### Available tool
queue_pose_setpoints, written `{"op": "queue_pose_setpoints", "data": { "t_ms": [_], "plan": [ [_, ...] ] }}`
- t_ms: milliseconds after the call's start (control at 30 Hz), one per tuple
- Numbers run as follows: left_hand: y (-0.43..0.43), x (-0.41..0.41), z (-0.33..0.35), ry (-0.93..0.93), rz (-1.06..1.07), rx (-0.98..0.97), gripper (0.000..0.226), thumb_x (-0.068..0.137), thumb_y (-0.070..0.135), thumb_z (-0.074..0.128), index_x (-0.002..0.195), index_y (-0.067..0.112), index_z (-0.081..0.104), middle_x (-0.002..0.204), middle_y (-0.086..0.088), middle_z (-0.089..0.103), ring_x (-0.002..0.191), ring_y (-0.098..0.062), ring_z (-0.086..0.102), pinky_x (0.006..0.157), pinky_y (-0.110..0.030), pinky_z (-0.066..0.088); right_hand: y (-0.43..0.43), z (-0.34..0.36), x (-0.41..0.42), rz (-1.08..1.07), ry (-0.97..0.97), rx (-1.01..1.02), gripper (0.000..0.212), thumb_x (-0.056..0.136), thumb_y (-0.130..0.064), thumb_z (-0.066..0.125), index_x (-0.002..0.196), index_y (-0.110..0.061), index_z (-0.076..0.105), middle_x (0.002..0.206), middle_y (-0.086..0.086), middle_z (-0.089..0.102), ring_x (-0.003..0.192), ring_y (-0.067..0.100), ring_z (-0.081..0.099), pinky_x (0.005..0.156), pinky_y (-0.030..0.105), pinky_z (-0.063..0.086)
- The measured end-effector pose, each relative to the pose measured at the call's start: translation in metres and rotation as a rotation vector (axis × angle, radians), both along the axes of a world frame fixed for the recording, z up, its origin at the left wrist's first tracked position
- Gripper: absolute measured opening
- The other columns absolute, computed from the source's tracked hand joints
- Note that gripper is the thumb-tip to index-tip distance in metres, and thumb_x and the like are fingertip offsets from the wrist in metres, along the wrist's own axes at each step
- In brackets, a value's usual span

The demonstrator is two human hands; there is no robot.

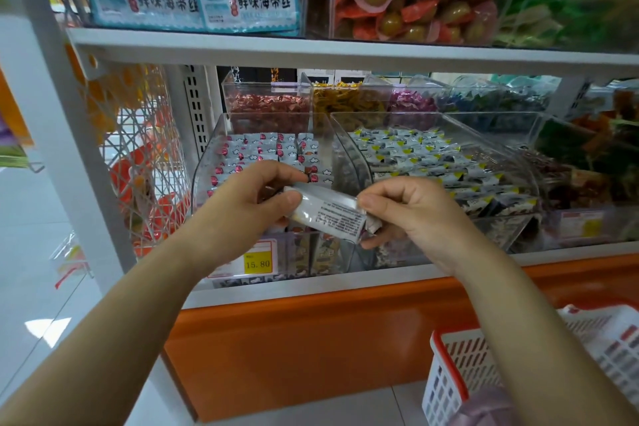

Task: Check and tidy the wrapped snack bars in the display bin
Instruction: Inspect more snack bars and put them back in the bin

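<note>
Centre frame: left hand [247,199] and right hand [418,214] each pinch one end of a silver snack bar [328,214], held before the clear display bin [204,166] on a white shelf [345,282]. Orange base panel [311,339] below; white basket [453,367] lower right; pale tiled floor [34,252] left.

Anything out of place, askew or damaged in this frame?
One snack bar is out of the bin, held between left hand and right hand, printed back up, its right end looking crumpled. The bars inside lie in tidy rows.
</note>
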State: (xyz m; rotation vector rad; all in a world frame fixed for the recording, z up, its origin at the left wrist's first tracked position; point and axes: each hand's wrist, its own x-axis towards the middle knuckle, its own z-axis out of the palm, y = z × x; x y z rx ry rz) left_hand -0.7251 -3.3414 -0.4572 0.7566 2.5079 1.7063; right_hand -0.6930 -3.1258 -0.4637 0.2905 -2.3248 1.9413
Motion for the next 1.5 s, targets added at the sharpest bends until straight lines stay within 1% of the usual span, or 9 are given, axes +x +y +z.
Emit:
{"op": "queue_pose_setpoints", "data": {
  "t_ms": [133,300,533,633,733,900,1000,1200,1500],
  "plan": [
    [0.0,0.001,0.002,-0.017,0.036,0.012,0.015,0.091,0.019,0.054,0.099,0.03,0.059,0.094,0.005,0.066,0.077,-0.006,0.067,0.066,-0.015,0.054,-0.004,-0.001,0.0,-0.055,0.042,-0.008,0.02,0.088,-0.009,0.06,0.075,-0.018,0.072,0.084,0.02,0.068,0.074,0.027,0.07,0.054,0.026,0.056],
    [0.0,0.002,0.004,-0.038,0.121,0.068,0.009,0.084,0.02,0.064,0.093,0.022,0.063,0.084,0.0,0.067,0.06,-0.002,0.061,0.05,-0.011,0.045,-0.013,-0.005,-0.001,-0.148,0.08,-0.074,0.017,0.09,-0.012,0.059,0.077,-0.015,0.071,0.076,0.006,0.072,0.071,0.018,0.07,0.055,0.024,0.056],
    [-0.003,0.004,0.01,-0.26,0.033,0.266,0.018,0.085,0.011,0.057,0.089,0.0,0.07,0.083,-0.003,0.074,0.07,-0.012,0.07,0.06,-0.013,0.052,-0.011,-0.001,-0.001,-0.169,0.041,-0.238,0.015,0.088,-0.016,0.059,0.079,-0.013,0.071,0.076,0.005,0.073,0.072,0.016,0.069,0.054,0.021,0.054],
    [-0.002,0.003,0.008,-0.283,0.127,0.299,0.023,0.087,0.017,0.057,0.075,0.004,0.071,0.083,-0.012,0.067,0.077,-0.021,0.07,0.064,-0.018,0.056,-0.013,0.0,0.0,-0.046,0.01,-0.32,0.02,0.076,-0.027,0.065,0.088,-0.013,0.073,0.084,0.006,0.073,0.075,0.015,0.067,0.06,0.022,0.055],
    [-0.001,0.002,0.008,-0.314,0.169,0.328,0.035,0.087,0.022,0.057,0.054,0.015,0.068,0.07,-0.001,0.068,0.081,-0.024,0.071,0.067,-0.023,0.058,-0.014,-0.002,-0.002,-0.031,0.039,-0.26,0.034,0.064,-0.029,0.07,0.097,-0.019,0.072,0.09,0.005,0.072,0.075,0.014,0.068,0.069,0.025,0.057],
    [-0.001,0.006,0.01,-0.358,0.008,0.299,0.037,0.075,0.037,0.057,0.09,0.005,0.069,0.091,-0.005,0.074,0.088,-0.016,0.07,0.073,-0.02,0.056,-0.019,-0.006,-0.003,-0.204,0.113,-0.238,0.022,0.071,-0.04,0.065,0.077,-0.02,0.074,0.072,0.0,0.068,0.062,0.012,0.064,0.05,0.022,0.052],
    [0.001,0.008,0.01,-0.308,0.092,0.272,0.023,0.086,0.024,0.056,0.088,0.006,0.07,0.085,-0.007,0.074,0.078,-0.015,0.071,0.065,-0.016,0.055,-0.019,-0.005,-0.003,-0.231,0.057,-0.351,0.029,0.069,-0.043,0.065,0.074,-0.015,0.072,0.066,0.003,0.064,0.056,0.01,0.06,0.047,0.019,0.048],
    [0.003,0.007,0.01,-0.266,0.18,0.241,0.031,0.094,0.025,0.05,0.088,-0.001,0.066,0.076,-0.011,0.072,0.061,-0.015,0.066,0.059,-0.021,0.057,-0.025,-0.004,-0.002,-0.23,0.012,-0.56,0.02,0.071,-0.029,0.066,0.073,-0.009,0.066,0.069,0.004,0.062,0.053,0.009,0.06,0.046,0.018,0.047],
    [0.003,0.005,0.009,-0.534,0.117,0.466,0.02,0.092,0.023,0.054,0.081,0.007,0.059,0.066,-0.013,0.069,0.045,-0.012,0.058,0.044,-0.02,0.052,-0.032,-0.003,-0.004,-0.306,-0.196,-0.81,0.015,0.084,-0.021,0.065,0.075,-0.008,0.064,0.053,0.001,0.057,0.042,0.007,0.054,0.038,0.017,0.043]
  ]
}}
